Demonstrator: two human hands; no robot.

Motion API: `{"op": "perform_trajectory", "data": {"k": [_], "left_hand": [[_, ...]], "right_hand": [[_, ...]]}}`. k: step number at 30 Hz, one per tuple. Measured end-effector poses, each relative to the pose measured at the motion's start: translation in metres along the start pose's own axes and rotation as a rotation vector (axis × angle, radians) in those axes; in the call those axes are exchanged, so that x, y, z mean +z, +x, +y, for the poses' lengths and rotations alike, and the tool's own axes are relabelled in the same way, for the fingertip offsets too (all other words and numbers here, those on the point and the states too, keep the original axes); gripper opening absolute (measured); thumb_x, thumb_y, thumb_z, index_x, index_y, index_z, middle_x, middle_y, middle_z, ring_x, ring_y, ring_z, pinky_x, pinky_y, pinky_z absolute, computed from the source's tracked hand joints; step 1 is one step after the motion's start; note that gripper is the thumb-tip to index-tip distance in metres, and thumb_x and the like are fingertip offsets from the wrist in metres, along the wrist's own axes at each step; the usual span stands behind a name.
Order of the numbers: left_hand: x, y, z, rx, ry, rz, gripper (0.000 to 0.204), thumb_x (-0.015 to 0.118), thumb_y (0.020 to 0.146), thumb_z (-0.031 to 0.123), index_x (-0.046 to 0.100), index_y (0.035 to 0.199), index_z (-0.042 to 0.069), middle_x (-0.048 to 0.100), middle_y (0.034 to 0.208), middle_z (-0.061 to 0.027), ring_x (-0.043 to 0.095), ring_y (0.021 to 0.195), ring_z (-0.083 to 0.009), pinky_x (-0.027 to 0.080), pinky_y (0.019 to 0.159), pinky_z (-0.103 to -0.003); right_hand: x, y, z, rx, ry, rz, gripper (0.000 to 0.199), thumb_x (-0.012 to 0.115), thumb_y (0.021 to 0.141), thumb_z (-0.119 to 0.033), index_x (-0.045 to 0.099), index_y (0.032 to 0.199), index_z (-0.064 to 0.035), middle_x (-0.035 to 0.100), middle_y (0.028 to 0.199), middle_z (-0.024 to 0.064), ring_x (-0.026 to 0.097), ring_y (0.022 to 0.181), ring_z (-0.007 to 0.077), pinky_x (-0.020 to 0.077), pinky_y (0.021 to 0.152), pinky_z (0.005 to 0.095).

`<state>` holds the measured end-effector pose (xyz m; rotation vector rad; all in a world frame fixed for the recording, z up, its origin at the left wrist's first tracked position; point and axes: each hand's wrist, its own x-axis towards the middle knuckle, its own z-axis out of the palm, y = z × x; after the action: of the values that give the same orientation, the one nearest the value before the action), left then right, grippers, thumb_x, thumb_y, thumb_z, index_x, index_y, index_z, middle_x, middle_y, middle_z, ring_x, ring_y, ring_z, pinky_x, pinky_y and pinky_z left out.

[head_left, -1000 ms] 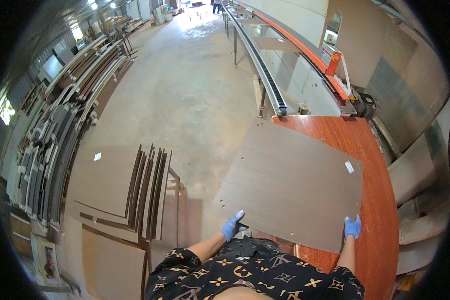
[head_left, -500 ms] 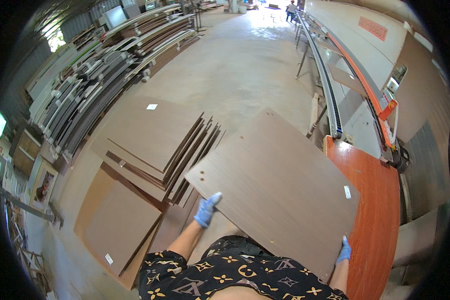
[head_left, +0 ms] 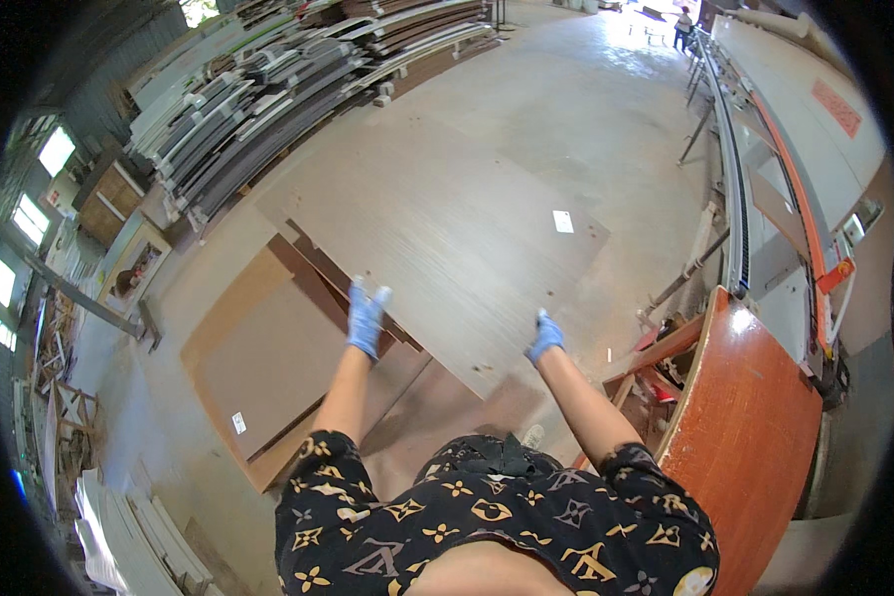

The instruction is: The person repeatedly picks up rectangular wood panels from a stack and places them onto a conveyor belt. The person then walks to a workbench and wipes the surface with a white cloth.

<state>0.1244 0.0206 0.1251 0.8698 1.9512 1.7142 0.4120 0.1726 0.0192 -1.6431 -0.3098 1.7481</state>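
Note:
A large brown-grey wooden panel (head_left: 437, 238) with a white label and small holes near its corners spans the space in front of me. Both hands wear blue gloves. My left hand (head_left: 366, 318) is at its near left edge, closed round the edge, fingertips on the top face. At the near right edge my right hand (head_left: 545, 338) grips with the thumb up; its other fingers are hidden. The panel covers most of the stack under it; whether it touches that stack I cannot tell. Left of it, a labelled brown panel (head_left: 258, 368) lies on another low stack.
An orange-red wooden table (head_left: 745, 427) stands at my right, beside a long machine rail (head_left: 735, 199). Long boards (head_left: 268, 109) are piled at the far left. Pale strips (head_left: 139, 536) lie at the lower left. A person (head_left: 682, 28) stands far off.
The panel has swung left and away from me, off the red table and over the stack. My right hand has come left with it; both arms now reach farther forward. The view has shifted.

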Motion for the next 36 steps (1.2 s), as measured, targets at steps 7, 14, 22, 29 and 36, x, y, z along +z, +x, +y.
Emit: {"op": "perform_trajectory", "data": {"k": [7,14,22,29,36], "left_hand": [[0.029,-0.057,0.017,0.097,0.83,-0.039,0.083,0.067,0.067,0.044,0.028,0.134,0.015,0.014,0.14,-0.0217,0.016,0.129,-0.037,0.015,0.106,-0.041],[0.094,-0.02,0.045,0.331,1.283,-0.266,0.079,0.059,0.07,0.049,0.026,0.134,0.017,0.018,0.139,-0.0222,0.016,0.128,-0.0408,0.01,0.104,-0.051],[0.131,0.039,0.036,0.224,1.555,-0.254,0.074,0.058,0.076,0.043,0.019,0.137,0.027,0.019,0.143,-0.0059,0.023,0.128,-0.0325,0.019,0.102,-0.05],[0.162,0.065,0.027,0.287,1.515,-0.163,0.072,0.058,0.076,0.043,0.024,0.136,0.021,0.02,0.141,-0.0146,0.025,0.127,-0.0331,0.02,0.102,-0.047],[0.228,-0.066,-0.007,0.694,0.934,-0.342,0.062,0.063,0.068,0.038,0.042,0.122,0.016,0.031,0.133,-0.0159,0.027,0.122,-0.0349,0.022,0.1,-0.046]], "right_hand": [[0.091,-0.07,-0.022,-0.123,-0.191,-0.687,0.031,0.056,0.083,-0.029,0.048,0.11,-0.0167,0.057,0.096,0.0018,0.055,0.076,0.0134,0.0447,0.057,0.0292],[-0.021,-0.058,-0.058,-0.076,-0.34,-0.711,0.029,0.053,0.084,-0.038,0.052,0.108,-0.0216,0.061,0.094,-0.0023,0.059,0.077,0.0107,0.0438,0.057,0.0254],[-0.276,-0.063,-0.151,-0.126,0.321,-0.546,0.012,0.054,0.083,-0.03,0.05,0.078,-0.0206,0.049,0.069,-0.005,0.045,0.055,0.0093,0.0449,0.057,0.0279],[-0.443,-0.049,-0.19,-0.387,0.49,-0.243,0.025,0.059,0.08,-0.031,0.055,0.1,-0.0164,0.059,0.094,0.0002,0.055,0.074,0.017,0.0486,0.07,0.0395],[-0.474,0.023,-0.283,-0.426,0.455,-0.45,0.02,0.053,0.083,-0.037,0.055,0.09,-0.0192,0.059,0.094,-0.0009,0.055,0.08,0.0179,0.0452,0.074,0.0412]]}}
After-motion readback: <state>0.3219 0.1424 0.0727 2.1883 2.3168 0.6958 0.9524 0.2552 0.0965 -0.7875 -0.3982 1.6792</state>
